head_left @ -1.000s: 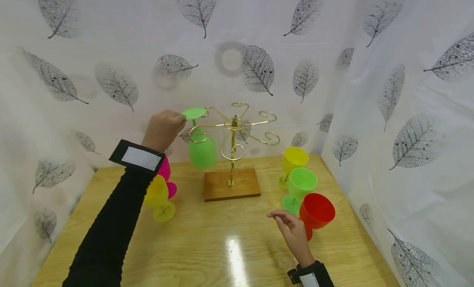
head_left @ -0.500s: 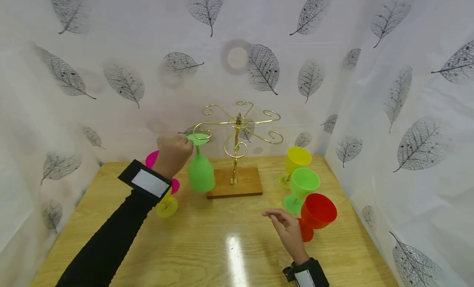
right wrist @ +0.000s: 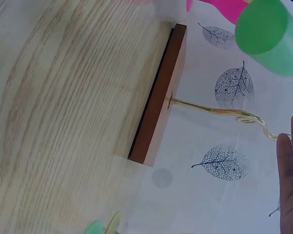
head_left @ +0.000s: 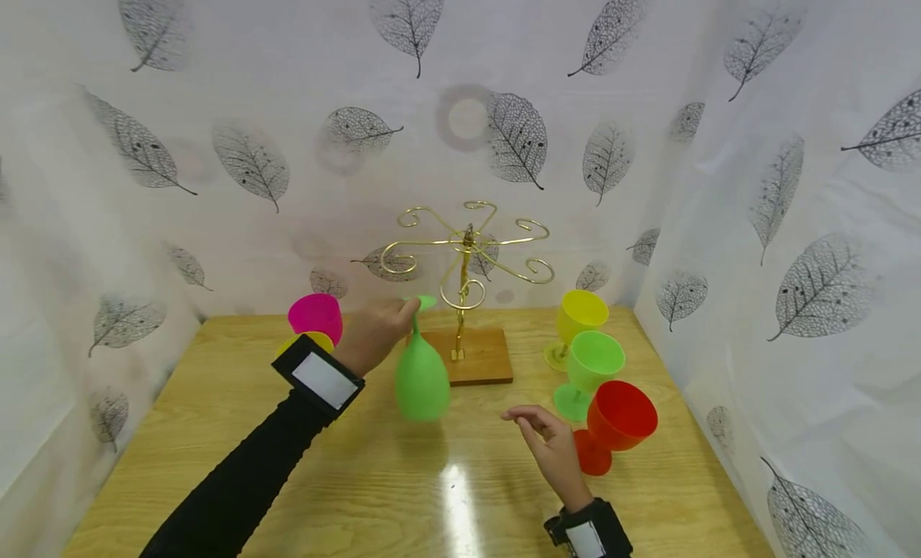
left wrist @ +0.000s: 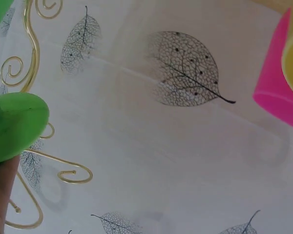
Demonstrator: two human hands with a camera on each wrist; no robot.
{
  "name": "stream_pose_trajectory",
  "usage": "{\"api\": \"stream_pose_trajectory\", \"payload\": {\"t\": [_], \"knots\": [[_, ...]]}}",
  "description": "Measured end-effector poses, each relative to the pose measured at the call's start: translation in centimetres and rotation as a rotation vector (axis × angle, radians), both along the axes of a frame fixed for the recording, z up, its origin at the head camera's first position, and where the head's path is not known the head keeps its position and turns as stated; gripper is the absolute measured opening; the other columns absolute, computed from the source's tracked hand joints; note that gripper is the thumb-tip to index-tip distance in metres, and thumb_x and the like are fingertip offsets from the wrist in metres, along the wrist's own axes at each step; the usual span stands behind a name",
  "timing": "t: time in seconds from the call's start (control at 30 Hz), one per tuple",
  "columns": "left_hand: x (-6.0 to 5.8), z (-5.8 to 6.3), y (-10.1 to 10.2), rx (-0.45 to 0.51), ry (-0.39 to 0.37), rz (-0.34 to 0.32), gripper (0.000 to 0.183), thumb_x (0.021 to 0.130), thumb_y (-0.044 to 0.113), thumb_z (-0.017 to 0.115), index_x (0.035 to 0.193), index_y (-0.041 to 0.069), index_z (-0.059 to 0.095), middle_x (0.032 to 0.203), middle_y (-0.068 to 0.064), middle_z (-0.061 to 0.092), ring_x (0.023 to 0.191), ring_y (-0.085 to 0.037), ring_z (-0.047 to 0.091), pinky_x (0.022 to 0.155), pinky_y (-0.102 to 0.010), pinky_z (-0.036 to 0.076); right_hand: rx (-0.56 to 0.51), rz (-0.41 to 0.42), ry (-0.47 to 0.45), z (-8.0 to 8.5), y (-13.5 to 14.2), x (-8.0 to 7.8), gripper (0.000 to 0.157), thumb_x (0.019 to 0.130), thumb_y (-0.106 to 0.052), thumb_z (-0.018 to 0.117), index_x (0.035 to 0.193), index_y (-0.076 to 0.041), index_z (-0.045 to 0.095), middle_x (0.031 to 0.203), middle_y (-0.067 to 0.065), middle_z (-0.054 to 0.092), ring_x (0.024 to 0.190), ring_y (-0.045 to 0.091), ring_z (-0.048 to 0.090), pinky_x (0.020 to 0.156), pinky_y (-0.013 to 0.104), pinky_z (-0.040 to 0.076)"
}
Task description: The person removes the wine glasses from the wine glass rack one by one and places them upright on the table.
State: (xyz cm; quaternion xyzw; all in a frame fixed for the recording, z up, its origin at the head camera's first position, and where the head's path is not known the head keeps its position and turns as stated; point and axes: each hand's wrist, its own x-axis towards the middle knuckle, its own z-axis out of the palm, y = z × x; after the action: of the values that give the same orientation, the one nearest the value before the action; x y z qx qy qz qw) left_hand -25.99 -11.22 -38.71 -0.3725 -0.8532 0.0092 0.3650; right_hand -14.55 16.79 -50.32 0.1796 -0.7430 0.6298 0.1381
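My left hand [head_left: 376, 334] pinches a green plastic goblet [head_left: 423, 382] by its foot. The goblet hangs upside down, bowl lowest, in front of the left part of the gold wire stand's wooden base [head_left: 480, 358]. In the left wrist view the goblet's round foot [left wrist: 22, 122] sits at the left edge, a finger [left wrist: 2, 195] against it. My right hand [head_left: 554, 454] holds nothing; its fingers are loosely bent, low over the table beside a red goblet [head_left: 622, 418]. The right wrist view shows the held goblet's bowl mouth [right wrist: 263, 29] at top right.
The gold stand's curled arms [head_left: 468, 242] spread out at the back, with no goblets on them. A yellow goblet [head_left: 581, 314] and another green goblet [head_left: 596, 356] stand at right. Behind my left wrist are a magenta goblet [head_left: 316, 314] and a second yellow goblet [head_left: 316, 340]. Leaf-printed curtain surrounds the table.
My left hand has lowered the upside-down green goblet from beside the stand's left arm and brought it right, in front of the base. My right hand has barely moved.
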Motion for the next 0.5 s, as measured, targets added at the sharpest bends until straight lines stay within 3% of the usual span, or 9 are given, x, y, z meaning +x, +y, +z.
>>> {"api": "stream_pose_trajectory", "payload": {"t": [0.13,0.3,0.5], "knots": [[0.1,-0.8,0.7,0.033,-0.051,-0.003,0.033,0.075,0.005,0.076,0.103,0.004,0.057,0.076,-0.007,0.068,0.065,-0.018,0.065,0.06,-0.025,0.057,0.008,-0.007,-0.022,-0.2,0.0,0.0,0.016,0.093,0.001,0.052,0.103,0.002,0.065,0.097,0.022,0.069,0.091,0.009,0.067,0.082,0.016,0.053],[-0.2,-2.2,1.5,0.109,-0.11,0.005,0.029,0.08,0.006,0.073,0.105,0.007,0.059,0.068,-0.004,0.065,0.054,-0.014,0.059,0.048,-0.021,0.051,0.014,-0.006,-0.022,-0.3,0.1,0.1,0.016,0.093,0.0,0.052,0.102,0.001,0.065,0.097,0.021,0.069,0.091,0.008,0.067,0.082,0.017,0.054],[-0.4,-3.7,2.2,0.196,-0.322,0.049,0.015,0.088,0.008,0.064,0.102,0.007,0.059,0.061,-0.003,0.06,0.045,-0.008,0.043,0.041,-0.018,0.038,0.022,-0.012,-0.023,-0.5,0.2,0.0,0.016,0.093,0.001,0.052,0.103,0.002,0.065,0.097,0.022,0.069,0.092,0.007,0.066,0.082,0.015,0.053]]}}
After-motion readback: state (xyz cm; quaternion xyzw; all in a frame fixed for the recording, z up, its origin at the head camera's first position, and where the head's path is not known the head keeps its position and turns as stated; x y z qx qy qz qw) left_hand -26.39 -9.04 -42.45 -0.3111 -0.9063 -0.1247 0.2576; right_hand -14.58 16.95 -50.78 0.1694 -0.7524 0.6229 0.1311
